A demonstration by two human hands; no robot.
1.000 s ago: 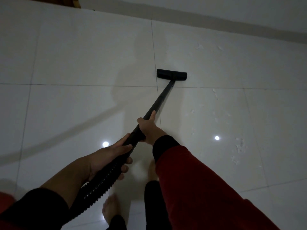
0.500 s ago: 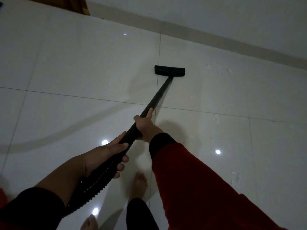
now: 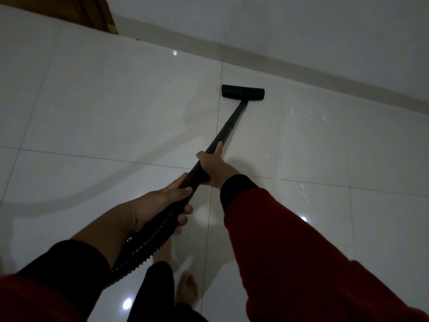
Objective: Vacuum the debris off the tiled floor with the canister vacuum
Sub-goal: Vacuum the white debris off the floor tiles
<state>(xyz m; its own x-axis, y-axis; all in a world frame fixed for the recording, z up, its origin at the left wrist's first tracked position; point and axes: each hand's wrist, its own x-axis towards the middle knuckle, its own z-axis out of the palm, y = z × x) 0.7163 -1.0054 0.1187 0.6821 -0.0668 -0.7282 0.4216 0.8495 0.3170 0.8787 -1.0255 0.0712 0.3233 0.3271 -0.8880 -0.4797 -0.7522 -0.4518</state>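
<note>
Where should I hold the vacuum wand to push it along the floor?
Probably as it is held now: right hand wrapped around the smooth rigid wand from above, left hand gripping behind it where the ribbed hose joins. The straight tube slopes down to the floor head, so two spaced grips steer it.

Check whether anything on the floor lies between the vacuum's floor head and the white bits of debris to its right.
Nothing visible does. The floor head sits flat near the baseboard, and only bare glossy tile separates it from the debris flecks to its right. Both hands grip the wand.
</note>
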